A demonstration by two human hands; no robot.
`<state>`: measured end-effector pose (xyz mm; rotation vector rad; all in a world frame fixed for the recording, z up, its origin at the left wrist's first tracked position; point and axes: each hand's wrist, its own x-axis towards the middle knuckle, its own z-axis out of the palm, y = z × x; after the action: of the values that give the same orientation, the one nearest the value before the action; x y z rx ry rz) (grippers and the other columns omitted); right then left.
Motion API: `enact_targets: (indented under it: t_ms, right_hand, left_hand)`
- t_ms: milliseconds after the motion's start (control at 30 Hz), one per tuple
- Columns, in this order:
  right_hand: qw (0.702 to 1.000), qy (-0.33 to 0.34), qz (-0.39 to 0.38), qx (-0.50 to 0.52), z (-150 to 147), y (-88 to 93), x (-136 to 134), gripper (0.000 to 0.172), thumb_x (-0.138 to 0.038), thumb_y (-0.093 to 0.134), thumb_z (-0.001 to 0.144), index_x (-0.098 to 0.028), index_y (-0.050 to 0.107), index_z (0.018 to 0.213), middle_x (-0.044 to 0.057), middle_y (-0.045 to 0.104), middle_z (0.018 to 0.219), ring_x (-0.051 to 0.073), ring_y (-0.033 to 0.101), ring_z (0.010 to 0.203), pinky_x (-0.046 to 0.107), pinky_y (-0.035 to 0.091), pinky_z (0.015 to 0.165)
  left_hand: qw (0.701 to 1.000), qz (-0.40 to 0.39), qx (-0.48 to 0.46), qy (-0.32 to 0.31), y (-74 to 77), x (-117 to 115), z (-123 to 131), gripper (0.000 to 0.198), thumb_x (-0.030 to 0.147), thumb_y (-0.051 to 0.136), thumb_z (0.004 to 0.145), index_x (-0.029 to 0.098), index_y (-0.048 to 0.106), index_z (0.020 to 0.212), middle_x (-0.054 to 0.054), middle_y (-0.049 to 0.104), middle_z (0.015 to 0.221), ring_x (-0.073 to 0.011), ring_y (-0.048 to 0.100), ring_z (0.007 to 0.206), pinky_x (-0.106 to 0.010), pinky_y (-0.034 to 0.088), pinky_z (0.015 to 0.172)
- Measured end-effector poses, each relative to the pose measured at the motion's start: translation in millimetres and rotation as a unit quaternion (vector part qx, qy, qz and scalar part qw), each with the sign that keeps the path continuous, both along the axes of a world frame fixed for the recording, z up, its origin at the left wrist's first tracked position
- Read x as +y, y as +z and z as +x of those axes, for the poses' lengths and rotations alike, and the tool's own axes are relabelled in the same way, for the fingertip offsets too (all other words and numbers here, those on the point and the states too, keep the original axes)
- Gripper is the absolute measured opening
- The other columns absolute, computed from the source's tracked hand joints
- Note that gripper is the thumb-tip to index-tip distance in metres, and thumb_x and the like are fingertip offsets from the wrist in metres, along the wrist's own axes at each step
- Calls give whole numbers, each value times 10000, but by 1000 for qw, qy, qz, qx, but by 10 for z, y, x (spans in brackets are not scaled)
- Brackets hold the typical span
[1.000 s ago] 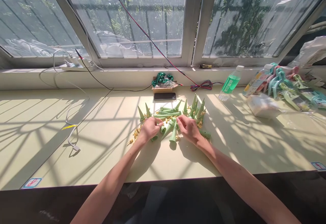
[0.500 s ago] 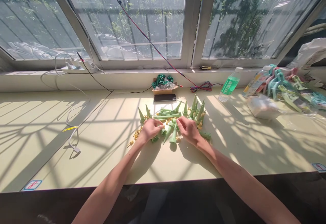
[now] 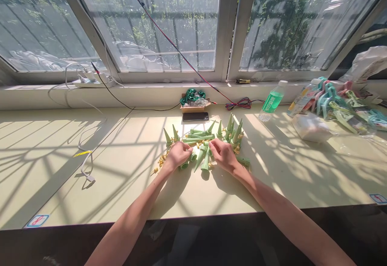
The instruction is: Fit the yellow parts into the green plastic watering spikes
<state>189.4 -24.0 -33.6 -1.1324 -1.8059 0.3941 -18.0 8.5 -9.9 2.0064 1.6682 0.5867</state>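
My left hand (image 3: 178, 154) is closed with its fingers pinched together at the left of a pile of green plastic cone-shaped spikes (image 3: 199, 158). Whatever its fingertips hold is hidden. My right hand (image 3: 223, 153) is also pinched, its fingertips beside the narrow end of a green spike (image 3: 206, 162) lying with its wide end toward me. I cannot tell if they grip it. Small yellow valve-like pieces (image 3: 162, 160) are scattered by my left hand. Several green spikes (image 3: 236, 132) stand point-up behind my right hand, and others (image 3: 198, 137) lie flat between the hands.
A black phone (image 3: 195, 116) lies behind the pile, before a small cardboard box (image 3: 195, 109). To the right stand a bottle with green liquid (image 3: 272, 101), a white packet (image 3: 311, 128) and colourful hangers (image 3: 329, 96). A white cable (image 3: 87, 165) trails on the left.
My left hand has shifted very slightly left. My right hand and the spikes look almost unmoved.
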Motion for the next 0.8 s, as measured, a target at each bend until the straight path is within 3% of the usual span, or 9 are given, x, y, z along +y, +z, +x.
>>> enact_targets:
  t_ms: [233, 800]
  right_hand:
    - [1000, -2, -1, 2, 7, 9, -3, 273, -334, 440, 981, -184, 558, 786, -40, 480, 573, 100, 389, 485, 241, 290, 493]
    - [1000, -4, -5, -2, 16, 19, -7, 279, -341, 436, 977, -187, 555, 777, -33, 487, 582, 111, 402, 498, 250, 307, 509]
  left_hand:
    - [1000, -9, 6, 11, 30, -36, 36, 382, 509, 612, 764, 165, 756, 679, -16, 569, 468, -180, 559, 556, -283, 406, 606]
    - [999, -17, 51, 5, 17, -31, 42, 251, 368, 620, 745, 156, 752, 722, 1, 524, 460, -160, 531, 546, -268, 361, 552]
